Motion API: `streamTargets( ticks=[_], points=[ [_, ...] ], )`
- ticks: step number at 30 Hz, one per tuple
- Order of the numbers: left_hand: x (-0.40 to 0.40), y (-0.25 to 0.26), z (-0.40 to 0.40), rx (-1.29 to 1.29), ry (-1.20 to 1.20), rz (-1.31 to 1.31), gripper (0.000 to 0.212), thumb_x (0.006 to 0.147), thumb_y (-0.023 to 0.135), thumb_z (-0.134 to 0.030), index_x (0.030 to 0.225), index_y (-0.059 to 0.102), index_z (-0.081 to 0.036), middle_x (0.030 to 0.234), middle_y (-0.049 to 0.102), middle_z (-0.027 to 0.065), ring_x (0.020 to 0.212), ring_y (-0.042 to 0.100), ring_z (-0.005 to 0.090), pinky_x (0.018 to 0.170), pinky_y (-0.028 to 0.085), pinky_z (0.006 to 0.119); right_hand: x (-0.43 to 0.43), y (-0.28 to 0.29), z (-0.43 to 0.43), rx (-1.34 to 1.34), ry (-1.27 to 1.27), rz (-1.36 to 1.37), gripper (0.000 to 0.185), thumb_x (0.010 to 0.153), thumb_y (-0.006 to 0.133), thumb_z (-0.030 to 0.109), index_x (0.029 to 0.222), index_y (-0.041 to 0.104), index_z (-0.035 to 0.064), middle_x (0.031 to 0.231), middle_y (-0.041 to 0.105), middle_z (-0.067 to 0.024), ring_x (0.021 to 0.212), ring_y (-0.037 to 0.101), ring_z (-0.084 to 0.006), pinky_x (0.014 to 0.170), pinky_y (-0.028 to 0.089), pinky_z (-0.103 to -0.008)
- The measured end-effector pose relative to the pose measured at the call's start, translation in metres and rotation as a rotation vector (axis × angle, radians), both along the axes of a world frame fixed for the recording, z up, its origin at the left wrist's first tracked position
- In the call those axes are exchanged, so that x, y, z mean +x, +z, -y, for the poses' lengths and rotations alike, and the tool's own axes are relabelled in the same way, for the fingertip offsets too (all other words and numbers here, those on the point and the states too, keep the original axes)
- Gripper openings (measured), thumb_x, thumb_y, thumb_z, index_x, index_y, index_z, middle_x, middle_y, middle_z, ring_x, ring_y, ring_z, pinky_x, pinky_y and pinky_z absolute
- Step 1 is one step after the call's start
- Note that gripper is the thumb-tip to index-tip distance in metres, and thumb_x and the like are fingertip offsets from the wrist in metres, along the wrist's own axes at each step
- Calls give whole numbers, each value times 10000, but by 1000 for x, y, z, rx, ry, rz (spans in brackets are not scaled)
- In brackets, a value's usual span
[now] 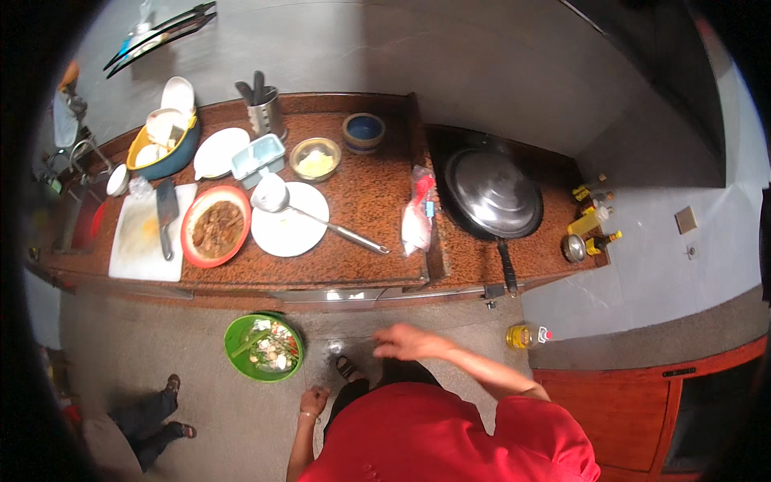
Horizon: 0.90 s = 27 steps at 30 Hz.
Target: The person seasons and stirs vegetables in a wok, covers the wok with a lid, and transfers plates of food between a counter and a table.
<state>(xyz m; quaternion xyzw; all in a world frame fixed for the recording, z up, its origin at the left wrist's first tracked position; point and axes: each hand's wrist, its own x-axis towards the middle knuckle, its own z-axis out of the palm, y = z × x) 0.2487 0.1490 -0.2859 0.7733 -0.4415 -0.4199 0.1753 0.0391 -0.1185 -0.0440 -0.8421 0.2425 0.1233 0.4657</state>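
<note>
My left hand hangs low at my side, its fingers loosely curled; whether it grips anything small I cannot tell. Just above and left of it, on the floor, stands a green basin with food scraps. My right hand is held in front of my body, fingers apart, nothing in it. Beyond, on the granite counter, a steel ladle rests across a white plate. A red-rimmed bowl of stewed meat sits beside a white cutting board bearing a cleaver.
A lidded pan sits on the stove, its handle over the front edge. Sauce bottles stand right. An oil jug is on the floor near a red wooden cabinet. Another person's legs are at lower left.
</note>
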Motion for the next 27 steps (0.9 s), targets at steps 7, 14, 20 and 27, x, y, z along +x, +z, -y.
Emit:
streamTargets(
  ticks=[7, 14, 20, 27],
  points=[
    [-23, -80, -65, 58, 16, -357, 390, 801, 556, -365, 978, 596, -20, 766, 608, 119, 549, 591, 194, 475, 466, 321, -81, 109, 156, -381, -696, 152, 279, 821, 587, 280, 900, 611, 14, 815, 636, -102, 771, 604, -196, 700, 492, -362],
    [-32, -19, -22, 192, 833, -556, 258, 821, 566, -223, 943, 567, 4, 690, 581, 97, 535, 604, 201, 387, 449, 293, -177, 54, 355, -564, -955, -233, 406, 760, 649, 235, 1067, 538, -7, 972, 586, -224, 834, 607, -324, 657, 497, -371],
    [-50, -6, -36, 235, 996, -427, 304, 816, 572, -237, 967, 573, 26, 761, 616, 122, 586, 623, 197, 457, 486, 297, -225, -18, 439, -866, -646, -447, 527, 687, 646, 201, 1175, 490, 81, 1145, 531, -170, 1072, 493, -338, 892, 414, -392],
    [-95, -7, -11, 269, 963, -298, 337, 754, 611, -305, 912, 639, -9, 780, 648, 150, 693, 633, 233, 625, 505, 333, -284, -59, 492, -1003, -444, -396, 334, 690, 667, 157, 997, 575, 65, 986, 574, -153, 943, 522, -292, 821, 440, -392]
  ],
)
